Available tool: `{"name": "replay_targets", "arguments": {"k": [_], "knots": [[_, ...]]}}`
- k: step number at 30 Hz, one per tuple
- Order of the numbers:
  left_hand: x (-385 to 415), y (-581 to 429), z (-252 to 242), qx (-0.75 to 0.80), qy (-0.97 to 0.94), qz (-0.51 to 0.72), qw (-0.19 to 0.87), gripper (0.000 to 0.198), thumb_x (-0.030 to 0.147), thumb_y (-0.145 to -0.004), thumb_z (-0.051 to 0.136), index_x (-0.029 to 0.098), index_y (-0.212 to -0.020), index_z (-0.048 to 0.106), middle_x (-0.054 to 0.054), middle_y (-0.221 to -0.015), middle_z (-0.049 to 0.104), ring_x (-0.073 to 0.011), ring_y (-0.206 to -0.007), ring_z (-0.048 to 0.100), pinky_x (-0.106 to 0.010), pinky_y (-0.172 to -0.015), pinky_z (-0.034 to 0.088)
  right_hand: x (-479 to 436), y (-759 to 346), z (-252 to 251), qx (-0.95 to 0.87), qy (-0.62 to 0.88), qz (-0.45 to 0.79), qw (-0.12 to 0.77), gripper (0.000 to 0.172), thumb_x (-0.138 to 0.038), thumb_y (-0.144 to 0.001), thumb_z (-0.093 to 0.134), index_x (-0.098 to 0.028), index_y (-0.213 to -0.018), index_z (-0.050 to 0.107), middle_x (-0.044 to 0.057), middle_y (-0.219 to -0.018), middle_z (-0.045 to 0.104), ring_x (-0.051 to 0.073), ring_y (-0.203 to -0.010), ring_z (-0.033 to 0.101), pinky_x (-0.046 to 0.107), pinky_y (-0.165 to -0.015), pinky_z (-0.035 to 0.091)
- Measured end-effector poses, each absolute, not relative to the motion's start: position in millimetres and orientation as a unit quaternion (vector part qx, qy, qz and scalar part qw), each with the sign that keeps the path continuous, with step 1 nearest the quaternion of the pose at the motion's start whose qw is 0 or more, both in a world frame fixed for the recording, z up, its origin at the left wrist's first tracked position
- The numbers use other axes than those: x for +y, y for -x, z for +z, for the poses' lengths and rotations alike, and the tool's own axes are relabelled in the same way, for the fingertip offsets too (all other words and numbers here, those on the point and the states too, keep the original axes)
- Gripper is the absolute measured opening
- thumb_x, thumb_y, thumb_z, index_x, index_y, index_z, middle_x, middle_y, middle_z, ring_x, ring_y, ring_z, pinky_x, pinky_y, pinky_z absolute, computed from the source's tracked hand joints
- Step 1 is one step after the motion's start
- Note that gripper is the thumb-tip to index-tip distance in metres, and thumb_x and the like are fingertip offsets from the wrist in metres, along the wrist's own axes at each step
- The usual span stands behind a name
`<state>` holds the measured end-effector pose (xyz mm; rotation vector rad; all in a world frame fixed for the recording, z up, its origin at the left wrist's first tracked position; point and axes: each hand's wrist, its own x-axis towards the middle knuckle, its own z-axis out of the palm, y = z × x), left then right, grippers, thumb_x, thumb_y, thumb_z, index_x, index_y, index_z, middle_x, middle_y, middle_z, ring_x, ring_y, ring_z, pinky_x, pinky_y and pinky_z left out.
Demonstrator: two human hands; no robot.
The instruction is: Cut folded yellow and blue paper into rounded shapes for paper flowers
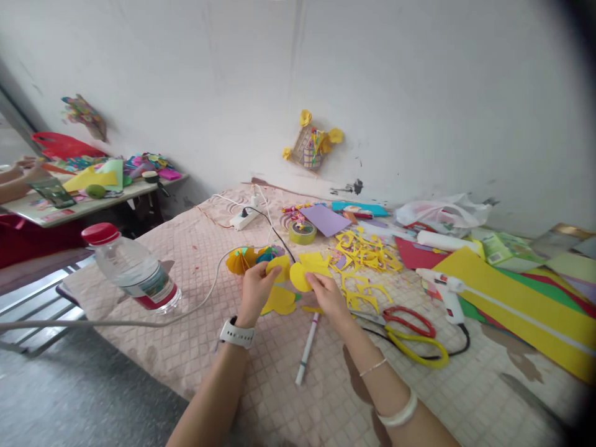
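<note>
Above the grid-patterned cloth [270, 397], the left hand [257, 288], nearly closed, pinches a thin yellow piece [280, 266] between thumb and fingers; the right hand [329, 299], likewise, grips a flat disc [299, 277] (also yellow, smooth-edged) just beside it. Below lies a slender white pen [308, 349].

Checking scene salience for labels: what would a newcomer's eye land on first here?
Probably the left hand and right hand, over the middle of the table, each holding yellow paper. Next, the red-capped clear bottle at the table's left side and the long yellow sheet at its right. The decoration with yellow flowers on the wall behind also stands out.
</note>
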<state>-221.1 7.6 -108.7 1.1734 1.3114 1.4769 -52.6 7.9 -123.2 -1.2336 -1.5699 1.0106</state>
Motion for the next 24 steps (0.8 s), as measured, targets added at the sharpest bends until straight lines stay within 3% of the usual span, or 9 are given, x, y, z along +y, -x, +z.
{"name": "replay_targets", "arguments": {"k": [3, 7, 13, 16, 19, 21, 24], "knots": [[3.3, 215.1, -106.0, 0.495, -0.477, 0.560, 0.463, 0.035, 0.044, -0.069, 0.073, 0.014, -0.058, 0.059, 0.003, -0.051, 0.050, -0.0102, -0.048, 0.044, -0.022, -0.045, 0.033, 5.6, 58.7, -124.4, -0.614, 0.473, 0.435, 0.458, 0.044, -0.055, -0.090, 0.041, -0.017, -0.076, 0.060, 0.005, -0.074, 0.067, 0.020, -0.068, 0.062, 0.029, -0.062, 0.049], [1.2, 210.7, -105.3, 0.469, -0.482, 0.546, 0.499, 0.038, 0.049, -0.069, 0.073, 0.012, -0.066, 0.068, -0.001, -0.055, 0.060, -0.0150, -0.055, 0.055, -0.025, -0.052, 0.043, 4.4, 63.3, -131.0, -0.578, 0.489, 0.431, 0.490, 0.048, -0.059, -0.093, 0.034, -0.021, -0.071, 0.052, 0.004, -0.059, 0.063, 0.020, -0.053, 0.060, 0.030, -0.055, 0.050], [1.0, 205.9, -107.1, 0.469, -0.490, 0.541, 0.498, 0.034, 0.045, -0.067, 0.075, 0.012, -0.063, 0.070, -0.001, -0.056, 0.062, -0.0123, -0.051, 0.052, -0.023, -0.049, 0.039, 3.6, 64.5, -139.0, -0.605, 0.501, 0.404, 0.469, 0.039, -0.052, -0.096, 0.030, -0.025, -0.072, 0.043, -0.002, -0.053, 0.056, 0.019, -0.049, 0.059, 0.029, -0.051, 0.049], [2.8, 208.7, -108.0, 0.481, -0.482, 0.560, 0.472, 0.030, 0.040, -0.066, 0.077, 0.013, -0.059, 0.067, 0.001, -0.055, 0.060, -0.0096, -0.049, 0.047, -0.020, -0.045, 0.034, 1.6, 67.4, -142.5, -0.651, 0.505, 0.375, 0.424, 0.033, -0.045, -0.097, 0.036, -0.024, -0.076, 0.049, 0.001, -0.063, 0.063, 0.020, -0.060, 0.064, 0.030, -0.058, 0.050], [6.8, 218.3, -109.9, 0.497, -0.460, 0.594, 0.434, 0.031, 0.039, -0.067, 0.076, 0.015, -0.056, 0.060, 0.005, -0.050, 0.050, -0.0073, -0.047, 0.041, -0.019, -0.044, 0.029, -1.6, 70.9, -144.7, -0.705, 0.509, 0.319, 0.377, 0.018, -0.037, -0.087, 0.058, -0.020, -0.085, 0.062, 0.008, -0.086, 0.070, 0.027, -0.085, 0.065, 0.039, -0.080, 0.049], [9.2, 224.9, -111.8, 0.504, -0.451, 0.608, 0.416, 0.033, 0.040, -0.067, 0.076, 0.015, -0.055, 0.057, 0.006, -0.049, 0.046, -0.0070, -0.046, 0.038, -0.020, -0.043, 0.027, -4.0, 73.8, -145.1, -0.730, 0.516, 0.277, 0.351, 0.024, -0.033, -0.075, 0.073, -0.017, -0.091, 0.067, 0.013, -0.098, 0.069, 0.033, -0.101, 0.059, 0.047, -0.092, 0.041], [10.5, 229.1, -114.9, 0.509, -0.448, 0.614, 0.405, 0.033, 0.041, -0.067, 0.076, 0.015, -0.057, 0.057, 0.005, -0.050, 0.046, -0.0075, -0.048, 0.040, -0.020, -0.044, 0.028, -6.5, 78.0, -145.2, -0.748, 0.527, 0.238, 0.327, 0.031, -0.027, -0.067, 0.081, -0.016, -0.094, 0.070, 0.014, -0.101, 0.067, 0.036, -0.107, 0.054, 0.050, -0.097, 0.037]]}}
